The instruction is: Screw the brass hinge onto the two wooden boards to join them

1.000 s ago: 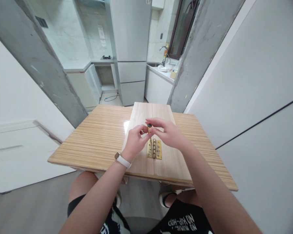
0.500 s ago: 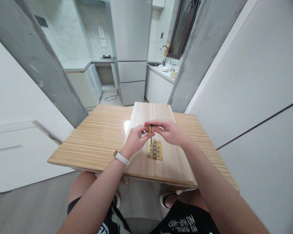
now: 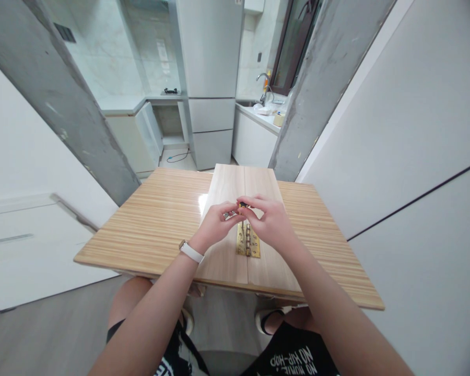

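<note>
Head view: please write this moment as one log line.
right hand: gripping screwdriver | left hand: at screwdriver, grip unclear | screwdriver: shaft down toward hinge | hinge: across seam between two boards

Cool, fairly bright light fills the room around the table [image 3: 141, 230], evenly spread. On the table, a white glare patch [image 3: 202, 201] washes out the grain beside the pale boards [image 3: 223, 266]. Beyond it, the tiled wall [image 3: 162, 68] carries milky reflections; beneath it, the floor [image 3: 227, 318] looks dimmer. Fine detail on the hinge [image 3: 241, 246] atop the table is soft. Wide-angle distortion splays the left pillar [image 3: 74, 104] and right pillar [image 3: 317, 89] outward from the table.
</note>
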`<control>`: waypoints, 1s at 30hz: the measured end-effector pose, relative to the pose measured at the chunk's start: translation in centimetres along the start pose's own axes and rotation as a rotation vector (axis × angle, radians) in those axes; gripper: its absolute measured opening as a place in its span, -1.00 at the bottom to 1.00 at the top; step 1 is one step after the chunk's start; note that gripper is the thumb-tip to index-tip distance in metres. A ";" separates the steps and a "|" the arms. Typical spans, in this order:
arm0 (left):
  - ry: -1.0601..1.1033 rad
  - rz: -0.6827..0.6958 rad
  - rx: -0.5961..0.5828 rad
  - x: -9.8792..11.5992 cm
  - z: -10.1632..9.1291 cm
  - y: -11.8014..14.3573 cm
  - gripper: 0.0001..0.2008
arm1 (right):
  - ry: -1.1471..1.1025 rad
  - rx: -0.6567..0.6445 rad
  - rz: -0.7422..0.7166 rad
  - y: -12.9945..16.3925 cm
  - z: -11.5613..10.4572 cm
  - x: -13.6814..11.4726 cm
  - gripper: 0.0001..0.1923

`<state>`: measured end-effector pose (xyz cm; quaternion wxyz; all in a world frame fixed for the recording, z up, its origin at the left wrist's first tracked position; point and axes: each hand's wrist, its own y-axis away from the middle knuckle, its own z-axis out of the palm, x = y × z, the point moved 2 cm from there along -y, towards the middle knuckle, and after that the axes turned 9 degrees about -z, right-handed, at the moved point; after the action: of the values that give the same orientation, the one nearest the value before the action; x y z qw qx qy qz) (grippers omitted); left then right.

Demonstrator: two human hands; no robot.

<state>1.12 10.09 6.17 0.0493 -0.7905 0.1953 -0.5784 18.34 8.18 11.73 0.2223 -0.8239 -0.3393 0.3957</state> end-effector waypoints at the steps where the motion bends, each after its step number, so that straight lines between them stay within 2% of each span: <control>1: -0.002 -0.012 0.026 0.1 0.1 0.2 -0.82 | 0.016 0.018 0.013 0.1 0.2 -0.2 -0.75; 7: -0.032 -0.061 0.318 1.4 1.8 2.1 -0.84 | 0.011 0.041 0.054 0.2 0.7 -0.5 -0.75; 10: -0.084 -0.081 0.400 2.0 2.5 2.5 -0.91 | 0.016 0.039 0.082 0.0 0.4 -0.3 -0.74; 12: -0.105 -0.075 0.409 2.1 2.7 2.4 -0.90 | -0.016 0.000 0.097 -0.3 -0.1 0.0 -0.74; 17: -0.080 -0.043 0.381 2.0 2.5 2.0 -0.84 | -0.269 -0.209 0.048 -1.6 -1.3 1.5 -0.65; 20: -0.063 -0.037 0.387 1.9 2.4 1.9 -0.82 | -0.340 -0.277 0.032 -2.4 -1.7 1.9 -0.63; 25: -0.052 -0.034 0.377 1.5 2.4 2.1 -0.85 | -0.314 -0.288 0.021 -2.7 -1.5 1.6 -0.69; 30: -0.053 -0.019 0.323 1.2 2.0 2.0 -0.86 | -0.251 -0.209 0.028 -2.0 -1.0 1.4 -0.70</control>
<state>2.81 7.55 6.00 0.1753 -0.7892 0.0908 -0.5816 19.03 10.44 12.96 0.0857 -0.7912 -0.3925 0.4611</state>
